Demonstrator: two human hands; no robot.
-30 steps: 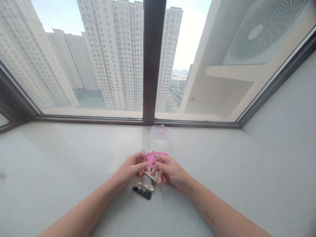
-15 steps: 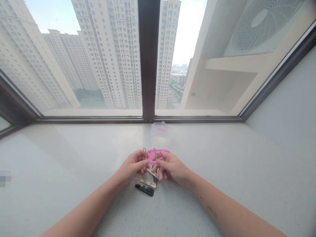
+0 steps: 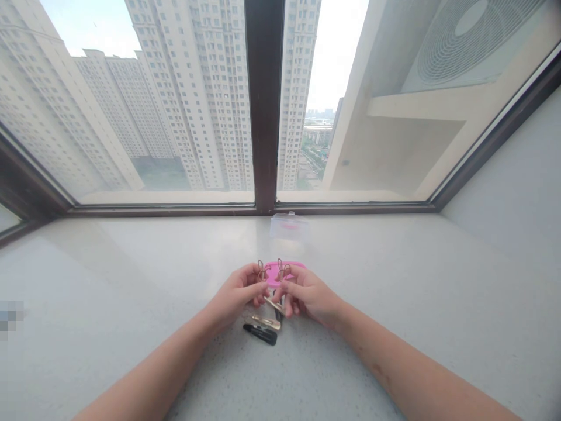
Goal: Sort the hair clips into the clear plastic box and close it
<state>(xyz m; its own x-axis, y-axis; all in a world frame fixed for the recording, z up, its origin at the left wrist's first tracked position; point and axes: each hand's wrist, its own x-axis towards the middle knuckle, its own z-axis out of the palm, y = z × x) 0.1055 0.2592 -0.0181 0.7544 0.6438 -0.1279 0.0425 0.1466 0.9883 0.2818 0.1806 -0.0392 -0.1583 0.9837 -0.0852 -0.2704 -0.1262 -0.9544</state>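
White speckled sill [image 3: 131, 280] under wide window [image 3: 175, 117]. Forearms angle in, meeting mid-sill: left hand [image 3: 236, 292] pinches left gold clip [image 3: 262, 270], right hand [image 3: 311, 295] pinches right gold clip [image 3: 283, 269], just over pink case [image 3: 294, 266]; black clip [image 3: 260, 334] lies nearer

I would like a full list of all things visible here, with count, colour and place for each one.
looped clips: two, gold, one pinched in each hand
flat clips: two, gold, just below the hands
black clip: one, black, on the sill, nearest the person
tray: one, pink, behind the hands
box: one, clear, near the window frame
sill: one, white, speckled
window frame: one, dark brown
tower blocks: several, beige, outside
fan unit: one, grey, outside, right
left hand: fingers closed
right hand: fingers closed
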